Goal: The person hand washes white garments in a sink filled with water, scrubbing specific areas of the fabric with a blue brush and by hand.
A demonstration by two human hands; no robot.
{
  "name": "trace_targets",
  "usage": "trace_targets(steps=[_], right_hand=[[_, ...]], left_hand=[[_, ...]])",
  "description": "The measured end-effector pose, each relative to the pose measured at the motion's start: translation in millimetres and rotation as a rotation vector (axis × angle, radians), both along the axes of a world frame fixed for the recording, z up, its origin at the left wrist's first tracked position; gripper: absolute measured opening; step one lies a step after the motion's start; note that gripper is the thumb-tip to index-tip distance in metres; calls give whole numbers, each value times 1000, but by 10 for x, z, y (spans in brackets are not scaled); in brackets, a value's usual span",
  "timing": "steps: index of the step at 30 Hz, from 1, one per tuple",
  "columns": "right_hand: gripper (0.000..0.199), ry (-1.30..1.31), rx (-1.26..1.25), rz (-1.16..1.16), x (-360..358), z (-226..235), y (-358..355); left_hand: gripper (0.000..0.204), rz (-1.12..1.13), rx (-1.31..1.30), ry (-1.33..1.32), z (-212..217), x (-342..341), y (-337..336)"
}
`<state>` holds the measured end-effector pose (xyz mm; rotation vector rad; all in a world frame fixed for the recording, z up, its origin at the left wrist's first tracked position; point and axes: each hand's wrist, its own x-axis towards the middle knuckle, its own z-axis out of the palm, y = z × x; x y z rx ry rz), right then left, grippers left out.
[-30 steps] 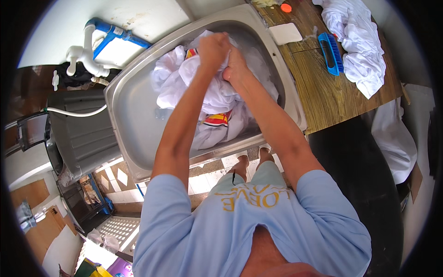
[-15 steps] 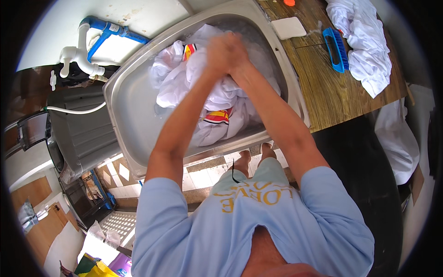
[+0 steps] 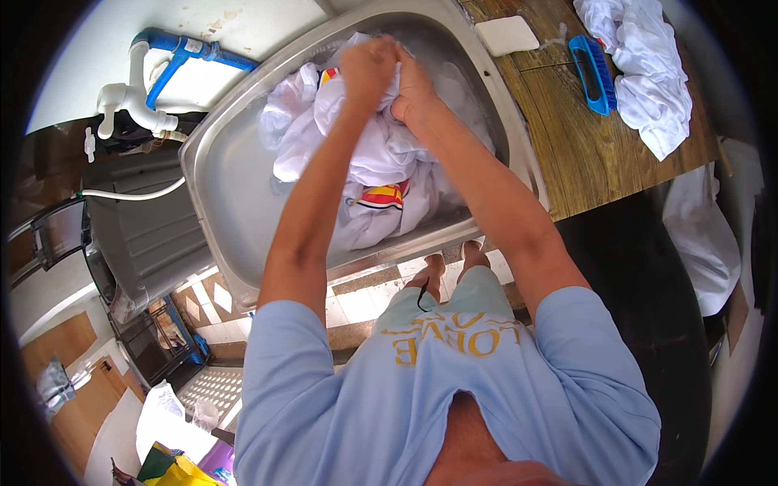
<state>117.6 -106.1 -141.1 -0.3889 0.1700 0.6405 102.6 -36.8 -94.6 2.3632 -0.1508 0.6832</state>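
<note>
A wet white garment (image 3: 373, 162) with red, yellow and dark trim lies bunched in a steel sink (image 3: 223, 174) that holds soapy water. My left hand (image 3: 366, 69) and my right hand (image 3: 415, 91) are pressed together over the far part of the sink. Both are clenched on a fold of the white cloth, which hangs down from them into the pile.
A wooden counter (image 3: 579, 154) to the right carries a white soap bar (image 3: 507, 35), a blue scrub brush (image 3: 592, 74) and a heap of white cloth (image 3: 644, 69). White and blue pipes (image 3: 150, 77) and a grey bin (image 3: 142, 235) stand on the left. Tiled floor lies below.
Both hands have stayed clenched on the cloth and shifted slightly within the sink, rubbing the fold between them. The pile of cloth has shifted a little.
</note>
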Motion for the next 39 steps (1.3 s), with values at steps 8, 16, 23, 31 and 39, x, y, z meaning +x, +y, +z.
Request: trace_targets(steps=[8, 16, 23, 31, 39], right_hand=[[38, 93, -247, -67, -154, 679, -62], [41, 187, -299, -147, 34, 744, -255], [57, 117, -347, -127, 20, 821, -282], [68, 89, -348, -57, 142, 630, -287], [56, -104, -564, -47, 182, 453, -229]], left_hand=[[39, 167, -227, 166, 286, 35, 327], [34, -290, -975, 784, 533, -165, 593], [30, -376, -945, 978, 608, -279, 594], [26, -387, -1146, 919, 514, -275, 584], [25, -176, -1701, 673, 689, -255, 377]])
